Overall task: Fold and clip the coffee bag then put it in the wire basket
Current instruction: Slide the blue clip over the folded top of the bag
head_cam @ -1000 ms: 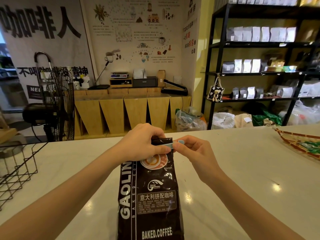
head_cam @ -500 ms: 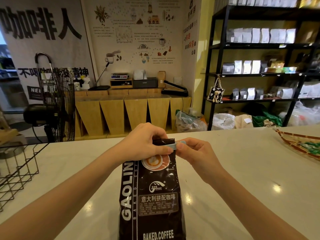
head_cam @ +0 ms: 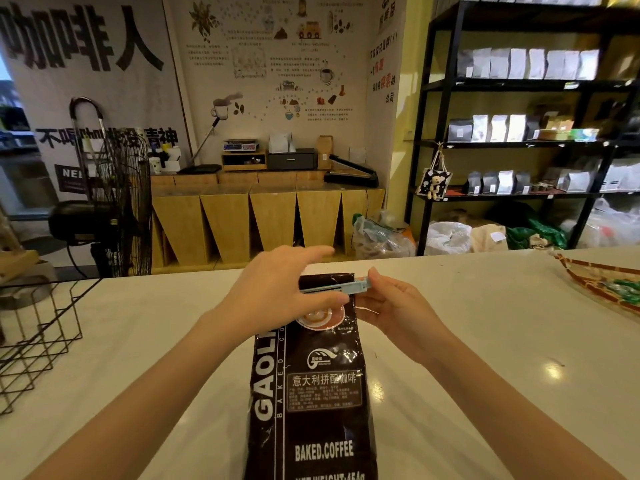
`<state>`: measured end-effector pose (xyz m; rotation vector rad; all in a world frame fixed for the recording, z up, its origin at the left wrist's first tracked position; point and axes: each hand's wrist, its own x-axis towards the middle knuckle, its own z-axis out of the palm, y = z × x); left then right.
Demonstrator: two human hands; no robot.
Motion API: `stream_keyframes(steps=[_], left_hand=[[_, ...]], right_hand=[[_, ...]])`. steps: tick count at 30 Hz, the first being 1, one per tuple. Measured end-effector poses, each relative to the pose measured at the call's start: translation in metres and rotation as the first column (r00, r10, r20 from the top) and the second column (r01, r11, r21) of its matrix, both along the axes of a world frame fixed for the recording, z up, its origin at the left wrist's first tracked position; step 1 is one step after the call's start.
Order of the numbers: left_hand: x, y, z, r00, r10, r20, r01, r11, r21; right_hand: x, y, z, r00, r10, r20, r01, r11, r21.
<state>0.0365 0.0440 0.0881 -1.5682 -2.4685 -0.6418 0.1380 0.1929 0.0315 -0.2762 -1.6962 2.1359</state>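
A black coffee bag with white lettering lies flat on the white counter, its folded top pointing away from me. A light blue clip runs across that folded top. My right hand pinches the clip's right end between thumb and fingers. My left hand hovers over the bag's top left, fingers stretched out and blurred, thumb lying along the bag under the clip. The black wire basket stands at the counter's left edge, well apart from the bag.
A woven tray holding green items sits at the counter's right edge. Beyond the counter are a standing fan, a wooden cabinet and black shelves of coffee bags.
My left hand has lifted from its grip on the bag's folded top and spread its fingers. The blue clip, mostly hidden before, now shows across the fold.
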Motion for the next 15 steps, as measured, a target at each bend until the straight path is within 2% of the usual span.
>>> stream_keyframes(steps=[1, 3, 5, 7, 8, 10, 12, 15], left_hand=[[-0.002, -0.007, -0.006, 0.998, 0.035, 0.049, -0.038, 0.997, 0.064], [-0.006, -0.022, -0.021, 0.944, 0.076, 0.322, -0.151, 0.965, 0.214], [-0.007, -0.039, -0.040, 0.754, 0.057, 0.655, -0.284, 0.927, 0.247], [-0.001, -0.055, -0.060, 0.500, -0.043, 0.865, -0.311, 0.923, 0.226], [0.001, -0.061, -0.069, 0.401, -0.091, 0.911, -0.298, 0.928, 0.224], [0.003, -0.069, -0.080, 0.301, -0.167, 0.939, -0.245, 0.938, 0.245], [0.008, -0.070, -0.085, 0.280, -0.223, 0.934, -0.234, 0.928, 0.291], [0.011, -0.067, -0.089, 0.265, -0.249, 0.931, -0.321, 0.888, 0.329]], right_hand=[[0.000, -0.001, 0.000, 1.000, -0.003, 0.004, 0.004, 1.000, -0.022], [-0.001, -0.002, -0.001, 1.000, -0.015, 0.014, 0.016, 0.998, -0.055], [-0.003, -0.003, -0.003, 0.999, -0.029, 0.025, 0.032, 0.996, -0.086], [-0.005, -0.004, -0.005, 0.999, -0.035, 0.030, 0.038, 0.993, -0.112], [-0.005, -0.004, -0.006, 0.999, -0.033, 0.031, 0.037, 0.992, -0.123], [-0.006, -0.005, -0.009, 0.999, -0.033, 0.026, 0.037, 0.988, -0.151], [-0.006, -0.006, -0.012, 0.999, -0.033, 0.028, 0.038, 0.984, -0.176], [-0.001, -0.009, -0.015, 1.000, -0.002, 0.014, 0.005, 0.982, -0.189]])
